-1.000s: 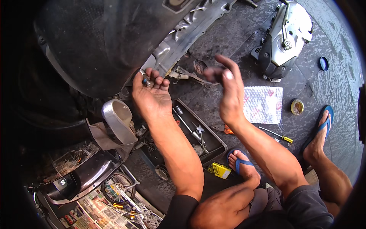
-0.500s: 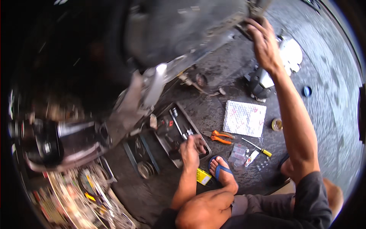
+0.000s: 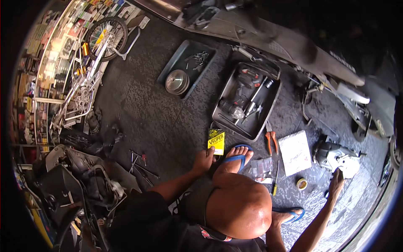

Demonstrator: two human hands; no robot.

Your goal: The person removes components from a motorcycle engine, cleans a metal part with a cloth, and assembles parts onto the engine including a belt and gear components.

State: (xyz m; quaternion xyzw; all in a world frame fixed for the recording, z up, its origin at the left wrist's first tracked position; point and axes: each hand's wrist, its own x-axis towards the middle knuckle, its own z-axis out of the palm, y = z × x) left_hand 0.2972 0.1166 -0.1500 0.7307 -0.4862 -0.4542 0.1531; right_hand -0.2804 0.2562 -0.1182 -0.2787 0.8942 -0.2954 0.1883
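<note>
My left hand (image 3: pixel 204 160) is closed on the near edge of a yellow-and-black packet (image 3: pixel 215 142), thumb on top, beside my sandalled foot. My right hand (image 3: pixel 336 181) reaches out to the right. Its fingers grip the near edge of a white-and-black vehicle housing (image 3: pixel 336 156); bright sun washes out the fingertips. Left of that housing lies a white wrapped flat package (image 3: pixel 294 153). Between it and my foot are orange-handled pliers (image 3: pixel 271 142), a yellow-handled screwdriver (image 3: pixel 275 183) and a clear plastic bag of small parts (image 3: pixel 262 169).
A black tray (image 3: pixel 216 119) holds a power drill and socket tools. Another tray (image 3: pixel 194 93) carries bolts and round metal parts. A motorbike (image 3: pixel 289 44) stands across the top right. Dark vehicle parts (image 3: pixel 69 178) lie at lower left; a wheel (image 3: pixel 105 38) stands by the shelves. A round tin (image 3: pixel 302 183) sits nearby.
My view has swung left. My right hand has left the motorbike's underside and come down to the housing. My left hand has moved from the tray to the packet and closed on it.
</note>
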